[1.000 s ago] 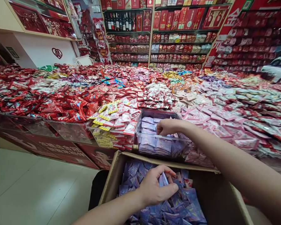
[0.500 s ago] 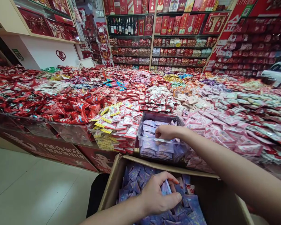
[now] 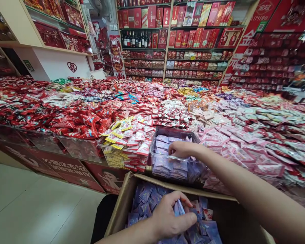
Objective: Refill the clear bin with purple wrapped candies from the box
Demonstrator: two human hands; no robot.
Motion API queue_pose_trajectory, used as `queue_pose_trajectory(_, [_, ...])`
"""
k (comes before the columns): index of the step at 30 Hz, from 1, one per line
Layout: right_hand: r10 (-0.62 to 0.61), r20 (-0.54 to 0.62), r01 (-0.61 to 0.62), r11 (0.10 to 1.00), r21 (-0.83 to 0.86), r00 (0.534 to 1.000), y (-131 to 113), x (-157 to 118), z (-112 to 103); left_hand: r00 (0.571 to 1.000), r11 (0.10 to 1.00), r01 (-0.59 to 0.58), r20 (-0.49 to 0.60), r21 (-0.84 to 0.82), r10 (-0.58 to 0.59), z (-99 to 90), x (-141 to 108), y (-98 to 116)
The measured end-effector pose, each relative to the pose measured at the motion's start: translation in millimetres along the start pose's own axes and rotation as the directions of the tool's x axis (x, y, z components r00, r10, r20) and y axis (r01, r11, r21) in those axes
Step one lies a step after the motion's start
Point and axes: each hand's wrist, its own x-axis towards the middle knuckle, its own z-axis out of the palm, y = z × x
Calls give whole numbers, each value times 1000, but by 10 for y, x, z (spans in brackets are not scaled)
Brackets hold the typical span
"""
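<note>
My left hand is curled around a few small purple candy packets, held over an open cardboard box. More loose purple packets lie in that box, with a few red-and-white ones among them. My right hand reaches into a clear plastic bin just behind the box. Its fingers are bent downward against the purple packets stacked there in rows. What those fingers grip, if anything, is hidden.
Yellow-and-white packets fill the bin to the left, and pink packets are heaped to the right. Red packets spread farther left. Shelves with boxes and bottles stand behind. Tiled floor shows at lower left.
The view has tilted up slightly, so everything sits lower in the picture. My right hand has dipped a little lower among the bin's packets. The left hand keeps its hold.
</note>
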Motion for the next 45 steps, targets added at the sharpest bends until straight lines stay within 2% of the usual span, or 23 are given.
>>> queue_pose_trajectory(2, [20,-245,-11,999,38,969,-11,-215,-71,998,986,6,-63,-168,-17,-53,34,51])
queue_pose_trajectory(4, [23,-481,50,989,138,877,-95,-523,-69,992,920,-44,-124,-389,-5,-105,63,117])
queue_pose_trajectory(5, [17,-536,114,971,211,844,-162,-688,-19,990,865,-72,-141,-496,2,-126,71,152])
queue_pose_trajectory(8, [-82,-478,301,865,401,875,-391,-1074,331,990,702,-99,-143,-705,-3,-160,63,234])
queue_pose_trajectory(9, [-114,-461,326,850,413,880,-447,-1142,482,991,674,-93,-132,-733,-8,-162,54,247])
queue_pose_trajectory(11, [-85,-500,334,838,432,862,-494,-1189,752,996,655,-54,-92,-753,-23,-156,39,249])
queue_pose_trajectory(14, [29,-519,305,780,547,854,-419,-1150,956,997,702,36,-20,-711,-71,-140,45,216])
queue_pose_trajectory(16, [124,-483,273,693,667,867,-335,-1113,978,993,763,37,-65,-646,-102,-133,66,191])
queue_pose_trajectory(20, [253,-372,239,433,869,893,-268,-1051,992,966,818,-10,-216,-574,-140,-137,112,160])
queue_pose_trajectory(23, [298,-318,253,237,938,900,-312,-1018,1070,958,835,-18,-248,-551,-143,-150,117,150])
queue_pose_trajectory(25, [307,-319,281,163,946,896,-346,-1015,1134,967,871,-27,-233,-491,-101,-158,103,151])
queue_pose_trajectory(27, [316,-332,301,146,943,888,-370,-1032,1185,982,923,-49,-187,-380,-25,-164,82,159])
queue_pose_trajectory(29, [344,-344,304,168,938,873,-388,-1062,1215,988,960,-63,-152,-271,21,-166,62,171])
queue_pose_trajectory(32, [362,-351,309,169,936,864,-415,-1110,1237,986,978,-46,-169,-203,11,-163,48,178])
queue_pose_trajectory(35, [325,-323,303,110,946,889,-427,-1134,1260,983,968,-33,-181,-250,-13,-153,53,162])
queue_pose_trajectory(37, [305,-301,281,110,954,904,-415,-1136,1273,979,959,-34,-204,-281,-25,-142,64,147])
queue_pose_trajectory(40, [328,-296,264,138,954,897,-381,-1130,1267,965,938,-58,-261,-342,-35,-126,78,139])
queue_pose_trajectory(45, [317,-290,271,102,957,903,-377,-1134,1225,961,903,-68,-270,-425,-55,-121,82,155])
